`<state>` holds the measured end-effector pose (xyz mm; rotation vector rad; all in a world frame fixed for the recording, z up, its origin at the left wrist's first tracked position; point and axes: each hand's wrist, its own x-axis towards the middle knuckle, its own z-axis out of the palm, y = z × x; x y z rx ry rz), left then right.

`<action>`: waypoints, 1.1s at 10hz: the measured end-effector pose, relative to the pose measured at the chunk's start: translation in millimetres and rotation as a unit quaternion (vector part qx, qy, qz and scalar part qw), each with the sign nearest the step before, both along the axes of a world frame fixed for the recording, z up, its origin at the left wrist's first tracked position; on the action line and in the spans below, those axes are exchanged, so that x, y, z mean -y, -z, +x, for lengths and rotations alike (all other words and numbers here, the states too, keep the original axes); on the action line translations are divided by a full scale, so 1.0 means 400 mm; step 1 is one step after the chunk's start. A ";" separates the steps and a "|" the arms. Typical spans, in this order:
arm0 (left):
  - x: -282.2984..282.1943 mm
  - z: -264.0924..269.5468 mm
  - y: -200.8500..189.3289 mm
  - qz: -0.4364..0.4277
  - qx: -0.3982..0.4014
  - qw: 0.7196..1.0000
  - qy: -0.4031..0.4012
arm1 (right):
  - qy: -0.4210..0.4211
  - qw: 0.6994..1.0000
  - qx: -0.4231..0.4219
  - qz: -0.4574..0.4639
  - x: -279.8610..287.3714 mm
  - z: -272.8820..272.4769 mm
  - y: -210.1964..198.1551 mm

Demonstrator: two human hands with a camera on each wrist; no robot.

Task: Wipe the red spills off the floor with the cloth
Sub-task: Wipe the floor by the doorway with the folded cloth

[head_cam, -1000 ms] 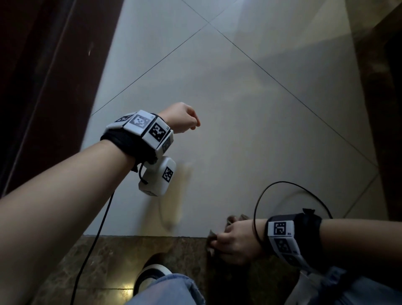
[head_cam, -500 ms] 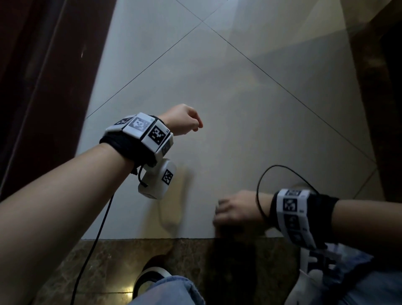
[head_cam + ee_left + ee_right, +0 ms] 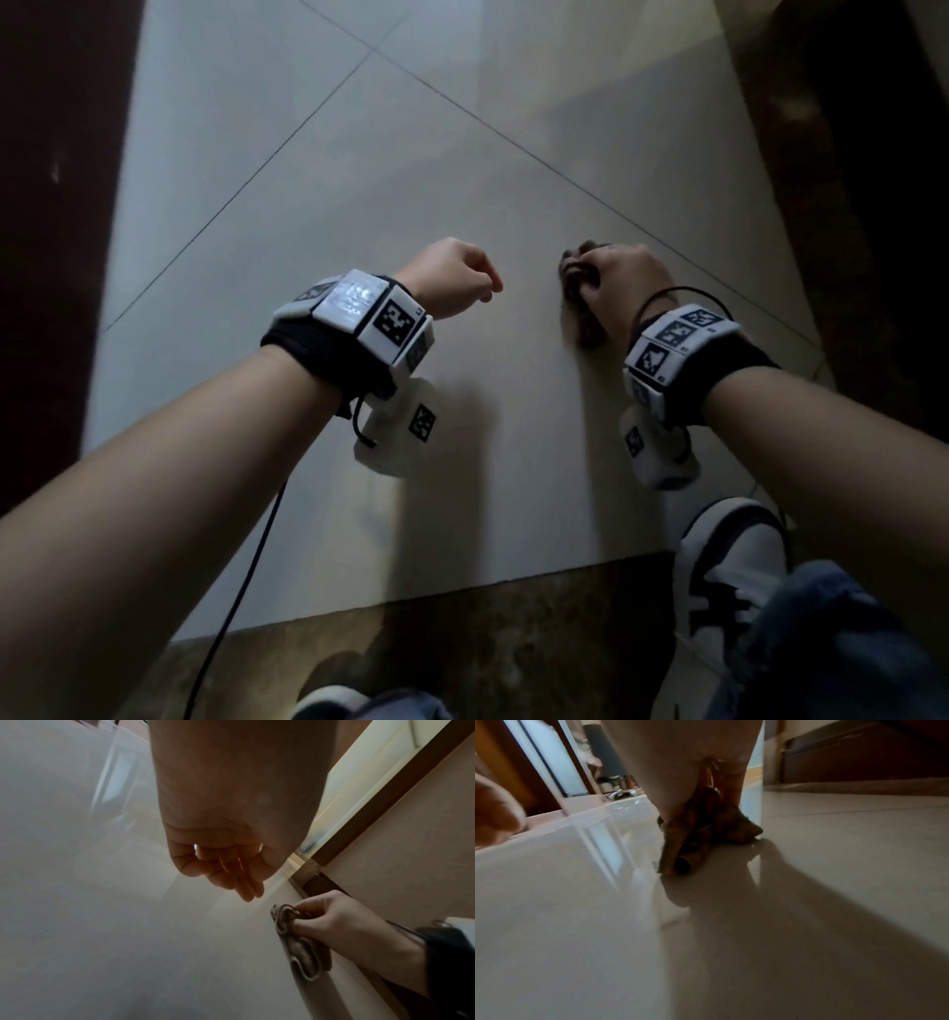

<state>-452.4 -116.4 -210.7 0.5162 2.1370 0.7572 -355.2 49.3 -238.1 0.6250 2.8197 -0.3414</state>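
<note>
A crumpled brown cloth [image 3: 583,303] lies bunched on the pale tiled floor [image 3: 359,231], and my right hand [image 3: 613,280] grips it from above. The left wrist view shows the fingers curled round the cloth [image 3: 300,949], with my right hand [image 3: 342,925] low on the tile. In the right wrist view the cloth [image 3: 700,833] hangs below the palm and touches the floor [image 3: 834,862]. My left hand [image 3: 454,280] hovers just left of it, fingers loosely curled, holding nothing [image 3: 231,874]. No red spill is visible in any view.
A dark marble strip [image 3: 462,642] borders the tile at the near edge, where my white shoe [image 3: 729,570] stands. Dark wood panels [image 3: 56,231] rise on the left and a dark wall [image 3: 873,205] on the right. A black cable [image 3: 241,580] hangs from my left wrist.
My right hand has moved with the cloth from the near edge by the marble strip forward across the tile, level with the left hand. The left hand has kept its pose.
</note>
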 end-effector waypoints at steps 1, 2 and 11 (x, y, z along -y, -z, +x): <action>-0.080 0.017 0.013 0.017 0.006 1.000 0.010 | 0.100 0.995 0.011 0.016 -0.080 -0.001 0.005; -0.145 0.038 0.017 0.023 0.004 0.999 0.038 | 0.162 0.986 0.031 0.028 -0.155 0.015 -0.011; -0.361 0.150 0.028 0.066 0.044 0.987 0.141 | 0.634 0.742 -0.216 -0.026 -0.326 0.242 -0.004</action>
